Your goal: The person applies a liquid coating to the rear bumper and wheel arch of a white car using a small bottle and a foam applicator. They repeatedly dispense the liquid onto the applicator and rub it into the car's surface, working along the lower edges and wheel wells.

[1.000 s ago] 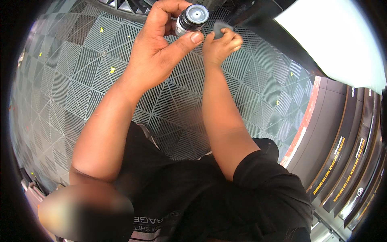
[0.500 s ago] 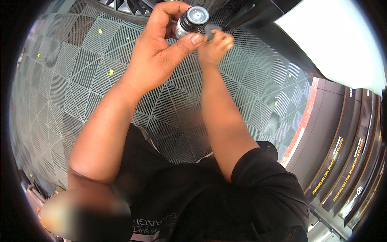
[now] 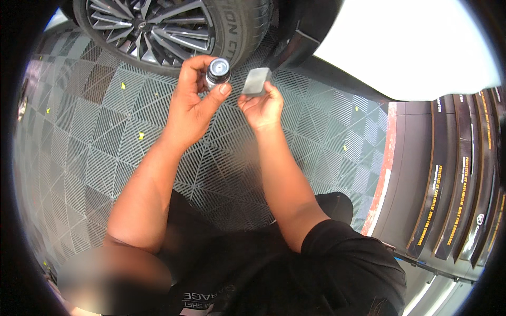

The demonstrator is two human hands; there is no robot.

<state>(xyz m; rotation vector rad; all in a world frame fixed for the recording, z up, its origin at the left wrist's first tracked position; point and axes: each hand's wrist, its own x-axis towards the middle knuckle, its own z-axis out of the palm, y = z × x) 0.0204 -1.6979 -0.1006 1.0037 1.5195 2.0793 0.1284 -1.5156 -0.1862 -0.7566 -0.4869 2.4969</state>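
My left hand (image 3: 196,105) is closed around a small dark bottle (image 3: 218,72), its thumb on the near right side. The bottle's top faces up and shows a pale round disc with a small dark spot at its middle. Just to the right, my right hand (image 3: 263,109) grips a grey rectangular sponge block (image 3: 256,81) between thumb and fingers. Its broad light face is turned upward. Bottle and block are close together but apart, both held in the air near the car wheel.
A car wheel (image 3: 145,26) with a multi-spoke rim and black tyre (image 3: 240,31) stands ahead. White bodywork (image 3: 400,47) curves over the right. Grey slatted tiles (image 3: 105,163) with small yellow scraps cover the floor. Long dark boxes (image 3: 427,210) line the right side beyond a red-and-white edge (image 3: 380,174).
More of the wheel now shows, as the view has shifted. My right hand has turned, bringing the grey sponge block, blurred and mostly hidden before, into plain sight beside the bottle.
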